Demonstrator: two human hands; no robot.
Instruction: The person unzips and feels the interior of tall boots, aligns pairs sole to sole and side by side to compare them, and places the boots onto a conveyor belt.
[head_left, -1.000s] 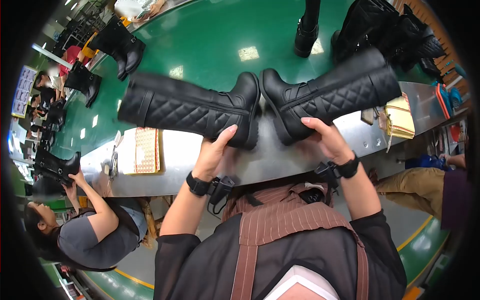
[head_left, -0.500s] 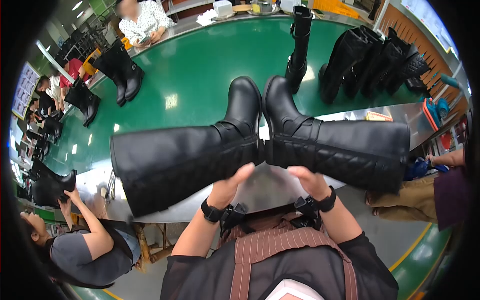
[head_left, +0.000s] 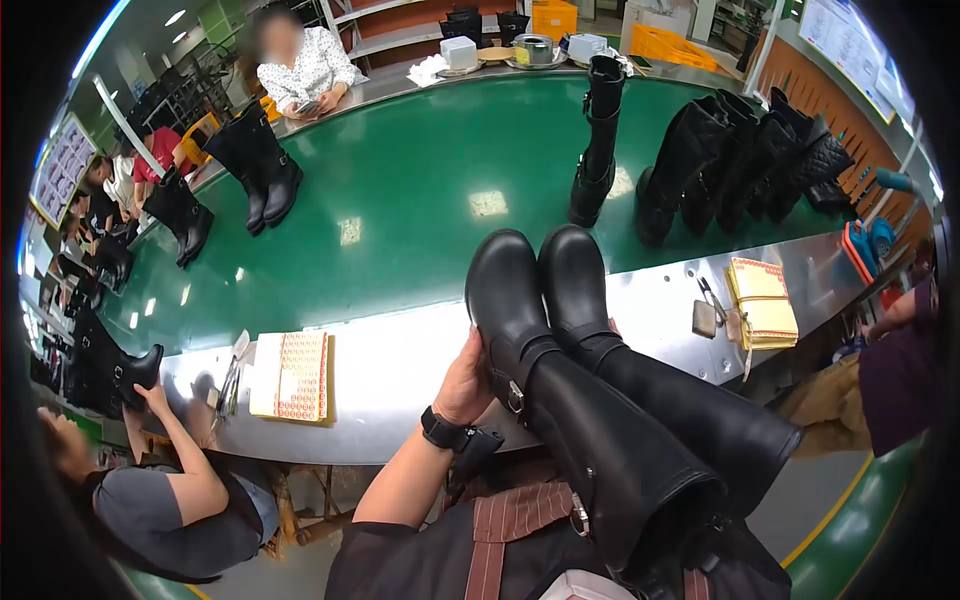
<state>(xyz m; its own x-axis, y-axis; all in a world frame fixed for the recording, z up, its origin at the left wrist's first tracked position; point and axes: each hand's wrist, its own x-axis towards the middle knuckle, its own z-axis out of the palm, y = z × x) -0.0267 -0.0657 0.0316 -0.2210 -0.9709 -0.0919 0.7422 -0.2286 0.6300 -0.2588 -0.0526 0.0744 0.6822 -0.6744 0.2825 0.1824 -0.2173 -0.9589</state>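
Two tall black boots lie side by side over my lap and the metal table edge, toes pointing away. My left hand (head_left: 467, 383) grips the left boot (head_left: 590, 420) at its foot, beside the buckled ankle strap. The right boot (head_left: 680, 400) rests against it, its shaft slanting down to the right. Of my right hand (head_left: 614, 326) only a fingertip shows at the far side of the right boot's ankle; the rest is hidden behind the boots.
Sticker sheets (head_left: 292, 376), tools (head_left: 230, 385) and a yellow stack (head_left: 763, 303) lie on the metal ledge (head_left: 400, 350). More boots (head_left: 690, 160) stand on the green belt (head_left: 400, 230). A co-worker (head_left: 180, 500) at left holds a boot; another person (head_left: 305, 70) sits across.
The boots were spread apart sideways; they have swung together, soles turned away and shafts toward me. My left hand has closed around a boot foot, and my right hand has gone behind them.
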